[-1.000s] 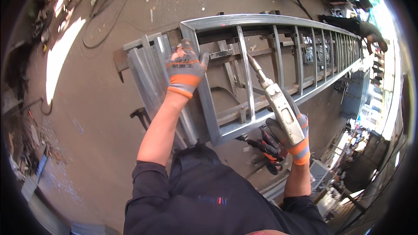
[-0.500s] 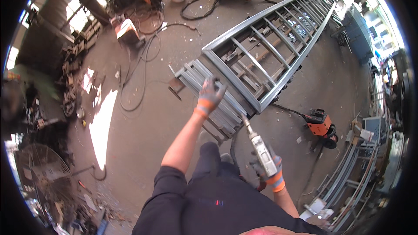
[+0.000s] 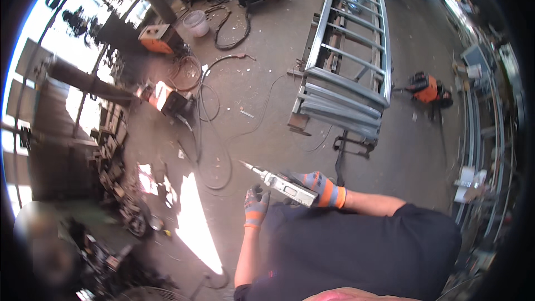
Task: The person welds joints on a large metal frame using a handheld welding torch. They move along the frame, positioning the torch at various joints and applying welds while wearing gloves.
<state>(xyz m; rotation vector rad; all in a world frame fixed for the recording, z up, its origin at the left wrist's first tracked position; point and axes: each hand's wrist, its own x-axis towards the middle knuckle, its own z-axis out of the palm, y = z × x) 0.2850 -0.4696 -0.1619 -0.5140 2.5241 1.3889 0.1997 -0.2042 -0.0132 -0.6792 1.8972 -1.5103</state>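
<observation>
A white, boxy welding gun (image 3: 290, 188) with a tapered metal nozzle lies across the front of my body, its tip pointing to the upper left. My right hand (image 3: 322, 187), in a grey and orange glove, is closed round its rear part. Just below the nozzle is my left hand (image 3: 256, 207), gloved alike, its fingers slightly bent and apart with nothing seen in them. Beyond my hands, several loose metal bars (image 3: 340, 112) lie side by side at the near end of a long ladder-like metal frame (image 3: 356, 50).
On the left floor, cables (image 3: 202, 134) coil beside an orange and white machine (image 3: 163, 99). A white bucket (image 3: 196, 23) stands farther back. An orange wheeled unit (image 3: 428, 89) is to the right of the frame. Racked metal lengths (image 3: 484, 128) line the right side.
My view and body have turned left, so the frame now lies farther off to the right. My left hand has left the bars. The welding gun has come across my front, nozzle leftward.
</observation>
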